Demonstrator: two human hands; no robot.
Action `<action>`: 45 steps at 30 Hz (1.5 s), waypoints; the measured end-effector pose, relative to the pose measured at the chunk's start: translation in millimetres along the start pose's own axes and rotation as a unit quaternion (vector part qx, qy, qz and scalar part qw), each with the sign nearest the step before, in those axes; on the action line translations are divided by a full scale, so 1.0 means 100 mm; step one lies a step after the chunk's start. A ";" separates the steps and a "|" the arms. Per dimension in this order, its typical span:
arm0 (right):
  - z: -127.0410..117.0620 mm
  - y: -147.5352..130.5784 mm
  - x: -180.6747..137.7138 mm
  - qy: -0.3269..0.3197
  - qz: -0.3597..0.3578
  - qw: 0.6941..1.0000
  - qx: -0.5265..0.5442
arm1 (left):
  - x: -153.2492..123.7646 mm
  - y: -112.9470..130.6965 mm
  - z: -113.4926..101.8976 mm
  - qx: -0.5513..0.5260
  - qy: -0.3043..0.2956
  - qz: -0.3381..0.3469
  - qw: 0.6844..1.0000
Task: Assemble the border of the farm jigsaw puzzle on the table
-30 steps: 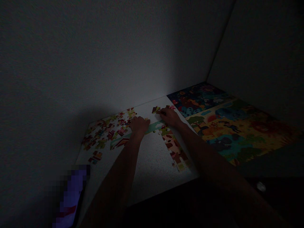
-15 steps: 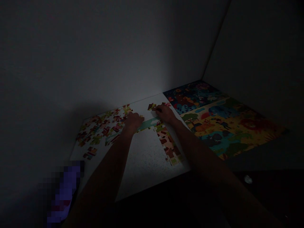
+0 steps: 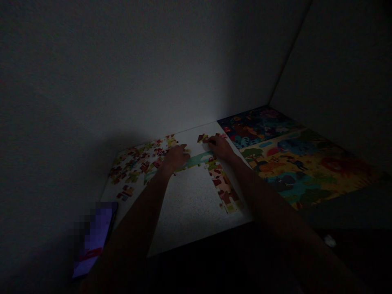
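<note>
The scene is very dark. My left hand rests palm down, fingers curled, at the left end of a joined green strip of puzzle pieces. My right hand lies at the strip's far right end, its fingertips beside a small loose piece. A joined column of brown and pink pieces runs toward me from the strip. Loose pieces lie scattered left of my left hand. Whether either hand pinches a piece is hidden by the dark.
Two finished colourful puzzles lie to the right: a dark blue one at the back and a yellow animal one nearer. A lit phone lies at the near left. Walls close in behind and on the right. The white table ends close to me.
Only the camera has swung a little; both hands stay at the two ends of the green strip, the left hand slightly further along it.
</note>
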State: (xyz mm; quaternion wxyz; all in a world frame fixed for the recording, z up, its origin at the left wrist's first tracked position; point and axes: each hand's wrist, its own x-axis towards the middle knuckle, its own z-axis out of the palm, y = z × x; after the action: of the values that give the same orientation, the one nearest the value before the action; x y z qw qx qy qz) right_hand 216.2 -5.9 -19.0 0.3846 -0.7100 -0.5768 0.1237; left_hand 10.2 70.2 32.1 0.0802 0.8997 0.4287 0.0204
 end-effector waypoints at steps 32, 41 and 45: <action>-0.01 0.02 -0.04 -0.068 -0.088 0.992 -0.066 | -0.16 -0.28 0.12 -0.094 0.134 -0.075 0.984; 0.01 0.06 -0.02 -0.060 -0.089 0.993 -0.059 | -0.20 -0.24 0.10 -0.098 0.158 -0.086 0.979; 0.03 0.09 -0.02 -0.050 -0.086 0.994 -0.045 | -0.22 -0.26 0.07 -0.109 0.156 -0.094 0.977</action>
State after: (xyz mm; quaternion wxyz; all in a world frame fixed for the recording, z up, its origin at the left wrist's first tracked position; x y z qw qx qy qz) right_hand 220.1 -7.2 -28.0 0.3326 -0.6675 -0.6587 0.0995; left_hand -22.5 68.6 21.5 0.1111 0.8271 0.5135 0.1998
